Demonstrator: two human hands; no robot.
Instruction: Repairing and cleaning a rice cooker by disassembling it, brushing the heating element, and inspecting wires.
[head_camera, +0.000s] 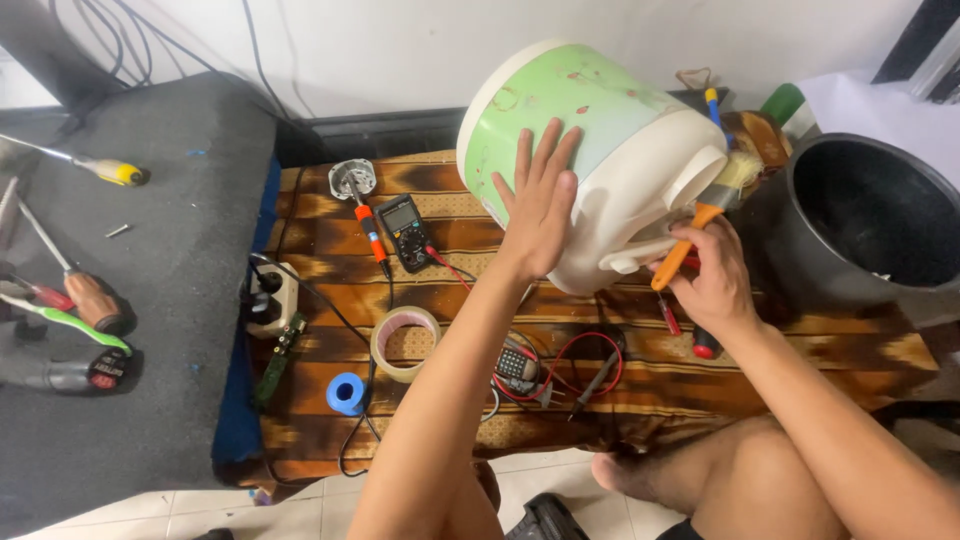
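A green and cream rice cooker body (600, 130) lies tipped on its side over a brown patterned cloth (470, 400). My left hand (540, 205) rests flat on its green wall, fingers spread. My right hand (712, 280) grips an orange-handled paintbrush (705, 215), its bristles touching the cooker's cream underside near the rim.
A black inner pot (870, 215) stands at the right. On the cloth lie a multimeter (406, 230) with red and black leads, a soldering iron (368, 225), a tape roll (404, 343) and a blue spool (346, 393). Screwdrivers (85, 295) lie on the grey mat at the left.
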